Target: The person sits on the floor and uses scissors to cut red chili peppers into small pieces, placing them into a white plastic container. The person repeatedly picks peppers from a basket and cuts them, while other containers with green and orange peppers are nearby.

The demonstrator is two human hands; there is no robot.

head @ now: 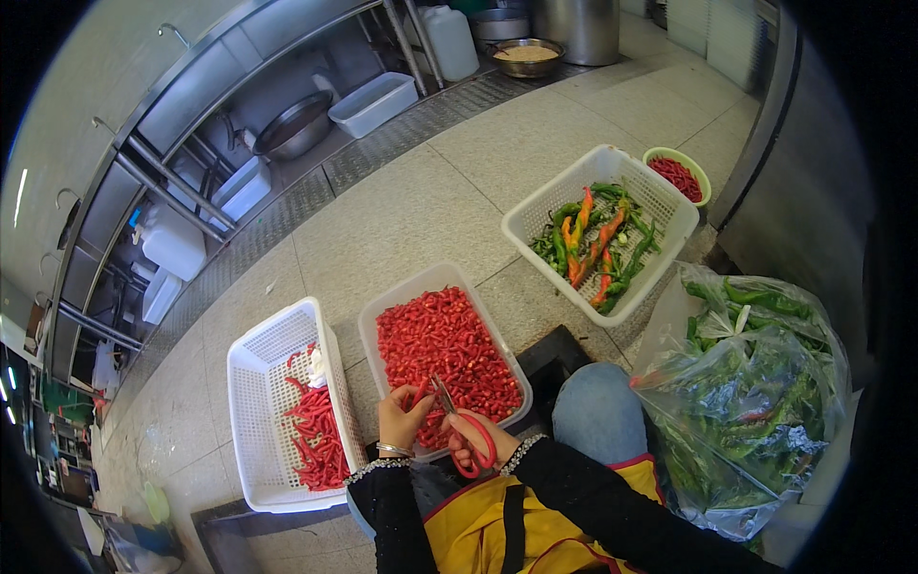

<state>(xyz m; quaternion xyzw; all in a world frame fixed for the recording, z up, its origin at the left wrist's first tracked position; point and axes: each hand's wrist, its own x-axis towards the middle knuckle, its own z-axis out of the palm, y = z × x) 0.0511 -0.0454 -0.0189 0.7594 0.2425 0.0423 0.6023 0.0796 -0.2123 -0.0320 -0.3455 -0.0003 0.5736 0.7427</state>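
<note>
My left hand (403,417) pinches a red chili pepper (422,391) above a clear plastic container (527,391) filled with cut red chili pieces (445,337). Red-handled scissors (479,445) are in my right hand (477,439), their blades pointing away from me, close beside that chili. To the left stands a white perforated basket (247,402) with whole red chilies (320,438) along its right side and a crumpled white item (316,367) among them.
A second perforated basket (516,222) holds green and orange peppers, with a green bowl (706,183) of red chilies behind it. A plastic bag (746,409) of green peppers lies right of my knee. Steel sinks (237,50) line the wall; a metal basin (297,125) stands beneath.
</note>
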